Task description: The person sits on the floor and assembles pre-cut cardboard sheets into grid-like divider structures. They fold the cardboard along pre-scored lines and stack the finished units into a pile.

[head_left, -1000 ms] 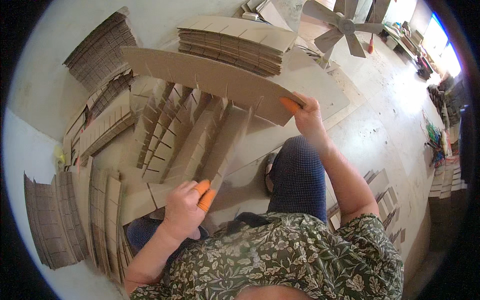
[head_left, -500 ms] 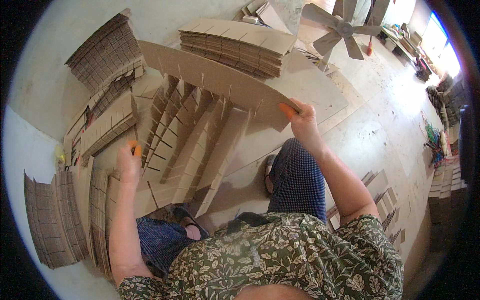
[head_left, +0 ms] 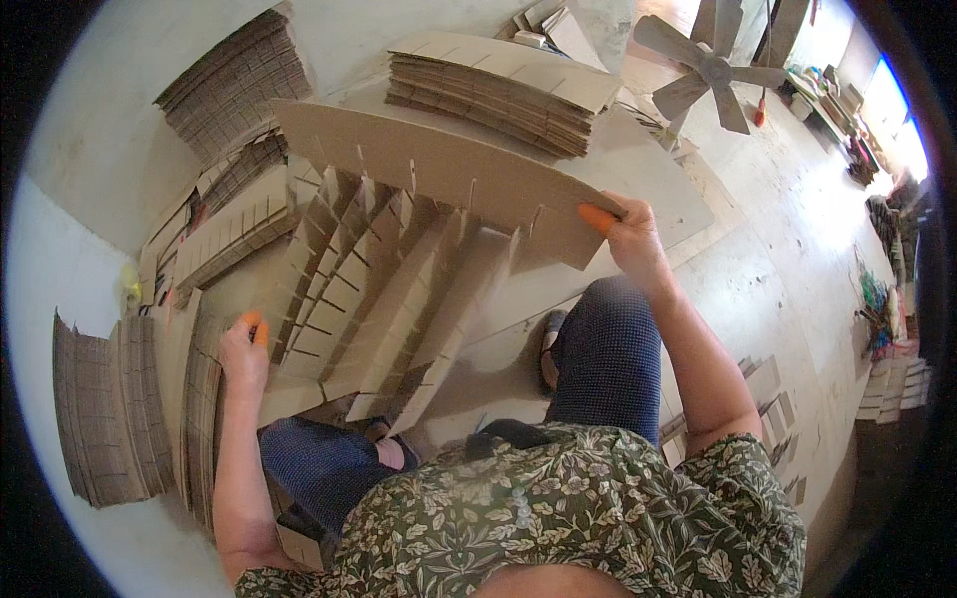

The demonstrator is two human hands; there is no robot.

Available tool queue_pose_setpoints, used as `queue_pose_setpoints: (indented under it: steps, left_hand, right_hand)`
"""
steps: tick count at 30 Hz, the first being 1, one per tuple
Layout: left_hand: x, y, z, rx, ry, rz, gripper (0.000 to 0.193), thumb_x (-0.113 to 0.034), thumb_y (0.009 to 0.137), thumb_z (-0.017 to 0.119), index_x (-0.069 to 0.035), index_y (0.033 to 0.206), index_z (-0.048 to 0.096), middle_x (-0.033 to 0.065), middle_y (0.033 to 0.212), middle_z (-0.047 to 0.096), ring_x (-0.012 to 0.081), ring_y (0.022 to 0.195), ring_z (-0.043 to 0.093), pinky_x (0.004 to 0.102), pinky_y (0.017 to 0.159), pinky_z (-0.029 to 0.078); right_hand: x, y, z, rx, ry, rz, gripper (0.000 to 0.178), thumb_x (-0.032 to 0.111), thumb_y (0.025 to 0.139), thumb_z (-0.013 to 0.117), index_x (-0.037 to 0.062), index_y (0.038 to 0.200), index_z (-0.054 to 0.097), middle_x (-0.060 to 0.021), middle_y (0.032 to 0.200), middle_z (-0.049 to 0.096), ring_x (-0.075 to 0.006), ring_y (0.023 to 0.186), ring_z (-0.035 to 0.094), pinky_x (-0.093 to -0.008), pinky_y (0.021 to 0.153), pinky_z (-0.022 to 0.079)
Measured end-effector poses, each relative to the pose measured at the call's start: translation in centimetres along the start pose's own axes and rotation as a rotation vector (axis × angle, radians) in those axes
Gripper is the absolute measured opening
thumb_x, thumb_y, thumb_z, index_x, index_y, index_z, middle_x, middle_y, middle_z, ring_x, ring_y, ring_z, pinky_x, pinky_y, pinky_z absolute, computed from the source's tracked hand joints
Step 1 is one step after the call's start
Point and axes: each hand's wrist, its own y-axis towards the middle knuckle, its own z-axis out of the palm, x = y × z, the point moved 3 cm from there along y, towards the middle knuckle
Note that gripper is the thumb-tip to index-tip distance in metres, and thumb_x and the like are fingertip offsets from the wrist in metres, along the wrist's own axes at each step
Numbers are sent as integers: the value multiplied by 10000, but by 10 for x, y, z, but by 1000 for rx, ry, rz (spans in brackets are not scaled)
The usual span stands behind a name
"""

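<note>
My right hand, with an orange finger cover, pinches the right end of a long brown cardboard strip. The strip stands on edge across several slotted cardboard strips, which fan out below it toward me. Narrow slots along its lower edge meet the ends of these crossing strips. My left hand, also with orange on its fingers, is closed beside the leftmost crossing strips, away from the long strip. Whatever the left fingers may hold is hidden.
Behind the long strip lies a thick stack of slotted cardboard. More stacks stand at the far left and near left. A fan stands at the back right. Cardboard pieces lie right of my leg.
My left hand has moved left and nearer to me, away from the crossing strips. My right hand still grips the long strip's end. The whole view has shifted slightly.
</note>
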Motion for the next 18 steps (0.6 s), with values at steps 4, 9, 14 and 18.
queue_pose_setpoints:
  steps: [4,9,14,18]
  left_hand:
    - [9,-2,4,-37,41,49,215,-111,853,605,17,1020,649,223,902,662,317,819,654,366,740,495]
    - [12,0,3,9,-33,-82,216,-119,865,595,27,1015,648,218,885,665,305,815,654,368,741,496]
    - [11,0,3,-48,-2,-61,238,-105,863,599,17,1065,629,199,983,656,303,868,629,370,790,487]
    - [-29,-3,2,-184,74,212,271,-81,845,619,-9,1107,614,174,1041,633,302,943,603,361,844,474]
  right_hand:
    - [-4,0,2,-14,-206,-59,137,68,881,593,-35,944,658,-21,747,651,-82,717,531,-278,639,469]
    - [-3,-4,7,-16,-150,-38,108,54,860,595,-29,897,654,-68,682,634,-84,681,521,-283,597,460]
    - [-23,-13,17,55,-270,-95,100,43,853,584,-17,902,648,-125,644,606,-87,640,520,-300,569,463]
    - [-34,-15,20,49,-278,-126,97,41,852,581,-23,902,635,-190,636,574,-76,635,500,-306,562,463]
